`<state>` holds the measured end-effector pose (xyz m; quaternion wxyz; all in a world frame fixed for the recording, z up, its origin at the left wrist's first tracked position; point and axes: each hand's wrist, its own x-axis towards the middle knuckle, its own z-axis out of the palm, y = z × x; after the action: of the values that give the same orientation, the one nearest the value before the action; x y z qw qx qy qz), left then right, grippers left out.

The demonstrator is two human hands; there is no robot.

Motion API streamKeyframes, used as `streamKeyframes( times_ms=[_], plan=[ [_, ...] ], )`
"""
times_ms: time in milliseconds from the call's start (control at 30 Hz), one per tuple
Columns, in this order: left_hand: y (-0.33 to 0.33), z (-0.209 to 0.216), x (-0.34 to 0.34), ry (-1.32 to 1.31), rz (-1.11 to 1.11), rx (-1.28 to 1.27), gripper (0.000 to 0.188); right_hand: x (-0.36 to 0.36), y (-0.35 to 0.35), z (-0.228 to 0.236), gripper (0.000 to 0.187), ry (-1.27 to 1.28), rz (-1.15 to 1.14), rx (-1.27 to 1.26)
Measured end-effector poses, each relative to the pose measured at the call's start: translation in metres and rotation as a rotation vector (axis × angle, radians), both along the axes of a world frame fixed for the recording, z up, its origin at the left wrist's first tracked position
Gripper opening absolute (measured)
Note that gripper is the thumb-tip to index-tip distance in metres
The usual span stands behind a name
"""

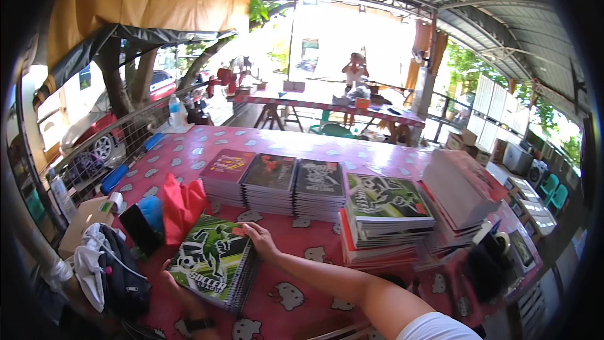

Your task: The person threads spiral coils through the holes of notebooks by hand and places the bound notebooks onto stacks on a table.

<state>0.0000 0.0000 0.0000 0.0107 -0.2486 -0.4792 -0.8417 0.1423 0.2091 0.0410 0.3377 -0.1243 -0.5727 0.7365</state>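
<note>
**Open-sided roofed workspace, pink desk: two hands on a stack of notebooks**

Under a metal roof, a desk (377,151) in pink cartoon-cat covering carries the work. The right grip (260,240) is clamped on the far right corner of a stack of spiral notebooks (211,258) with a green soccer cover; the left grip (178,289) lies against its near left side, fingers mostly hidden, so I cannot tell whether it is closed. The stack is at the desk's near side, left of centre; whether it rests there or is slightly raised is unclear.

The step in hand looks like steadying or squaring the stack; the next move calls for even pressure from both sides so no book slides. The cover's top points away from the person and rightward, its long axis seemingly running that way, though the lens bends it.

Just beyond stand a red bag (181,208) and purple-covered notebooks (229,167), then dark-covered notebooks (270,173); rightward, another soccer-cover pile (387,201). Farther back, a person (354,73) stands behind a second desk (270,99).
</note>
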Motion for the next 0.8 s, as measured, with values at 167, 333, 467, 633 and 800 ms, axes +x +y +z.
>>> streamKeyframes(
  times_ms=[167,333,467,633,800],
  plan=[
    [0.001,0.031,0.004,-0.276,-0.238,0.358,0.043,0.002,-0.008,0.049,0.037,-0.089,0.022,0.147],
    [-0.011,0.03,0.007,0.095,0.051,-0.051,0.042,0.037,-0.025,0.056,0.091,-0.555,-0.207,0.602],
    [-0.02,0.041,0.023,0.059,0.018,-0.102,0.04,0.112,-0.068,0.087,0.063,-0.538,0.022,1.202],
    [-0.017,0.038,0.022,0.122,0.06,-0.176,0.041,0.254,-0.143,0.152,0.026,-0.618,0.029,1.088],
    [-0.043,0.068,0.035,0.34,0.337,-0.317,0.043,0.386,-0.171,0.101,0.023,-0.731,-0.377,0.747]
  ],
)
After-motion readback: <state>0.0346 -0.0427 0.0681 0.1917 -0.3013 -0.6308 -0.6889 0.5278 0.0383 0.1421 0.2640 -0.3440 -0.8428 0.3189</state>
